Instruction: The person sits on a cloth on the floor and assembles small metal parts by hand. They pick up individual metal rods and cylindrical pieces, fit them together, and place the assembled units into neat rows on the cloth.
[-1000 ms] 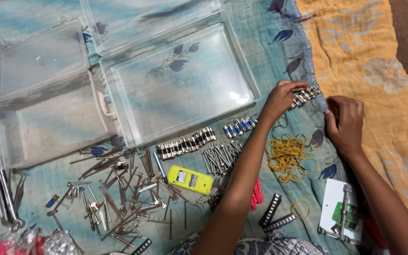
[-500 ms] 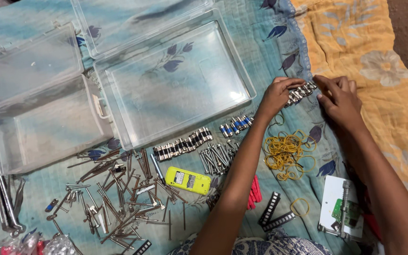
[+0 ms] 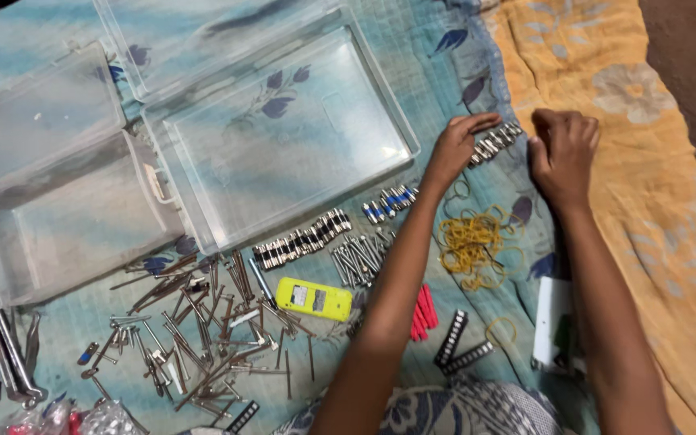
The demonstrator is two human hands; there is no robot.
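We have our left hand (image 3: 454, 147) resting fingers-down on a short row of small metal bits (image 3: 495, 142), just right of the large clear case (image 3: 283, 137); our right hand (image 3: 564, 153) is curled shut beside that row, empty or not we cannot tell. Below the case, several rows look sorted, while the loose pile of metal tools (image 3: 203, 330) remains.

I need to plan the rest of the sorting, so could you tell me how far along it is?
Done: several neat rows of bits lie below the clear case. In hand: the left hand and right hand line up another row. Left: the loose metal pile and rubber bands; the case is empty.
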